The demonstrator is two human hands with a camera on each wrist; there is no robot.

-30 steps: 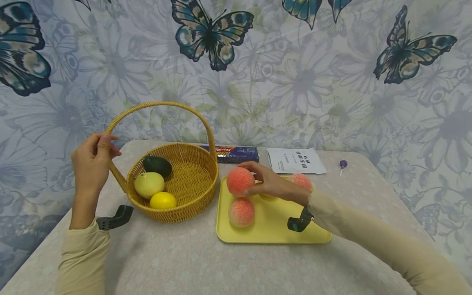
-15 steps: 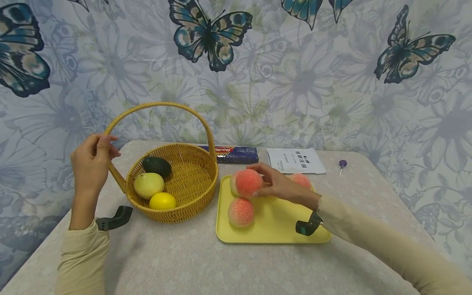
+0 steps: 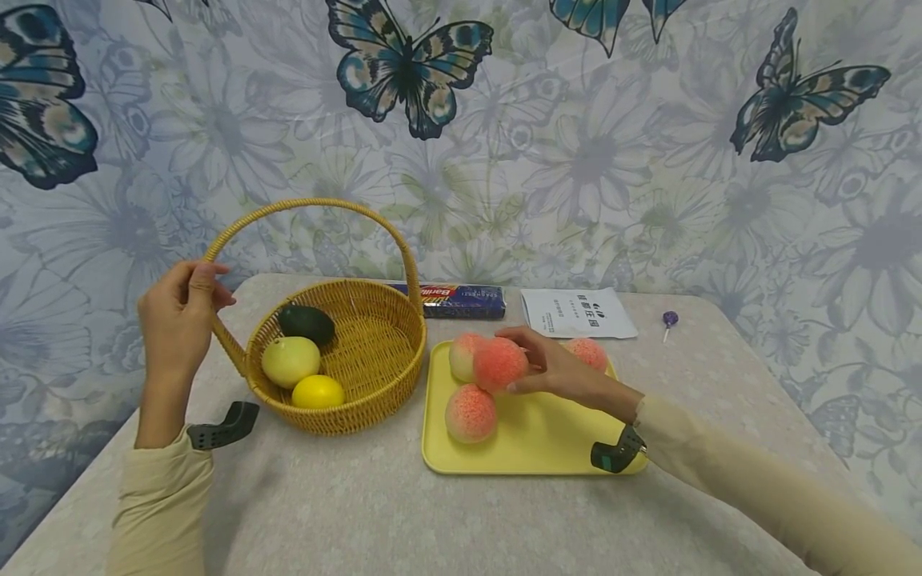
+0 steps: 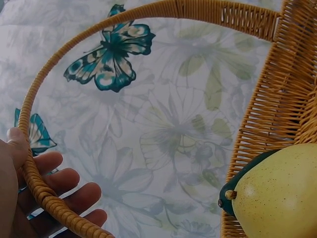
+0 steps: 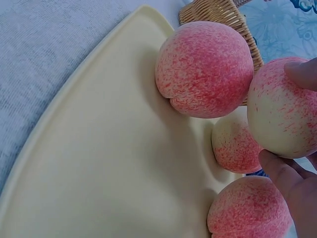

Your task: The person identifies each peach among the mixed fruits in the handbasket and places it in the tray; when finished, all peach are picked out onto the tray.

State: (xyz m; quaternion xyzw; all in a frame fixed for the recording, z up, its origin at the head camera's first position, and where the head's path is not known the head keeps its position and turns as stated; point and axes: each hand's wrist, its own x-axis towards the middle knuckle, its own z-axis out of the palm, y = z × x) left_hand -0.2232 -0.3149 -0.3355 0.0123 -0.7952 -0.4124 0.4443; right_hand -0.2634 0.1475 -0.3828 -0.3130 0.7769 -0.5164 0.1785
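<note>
My left hand holds the side of the yellow wicker basket's arched handle; in the left wrist view the thumb and fingers lie on either side of the handle. Inside the basket sit a dark green avocado-like fruit, a pale yellow-green pear and a lemon. My right hand grips a pink peach above the yellow tray. Another peach is partly hidden behind it. One peach lies nearer me on the tray, and one at its back right, partly hidden.
A blue Barilla spaghetti pack lies behind the basket and tray. To its right are a white printed packet and a purple lollipop. A patterned butterfly cloth hangs behind the table.
My right hand has moved to the right with the peach, and the peach behind it at the tray's back left has come into view. My left hand and the basket have stayed in place.
</note>
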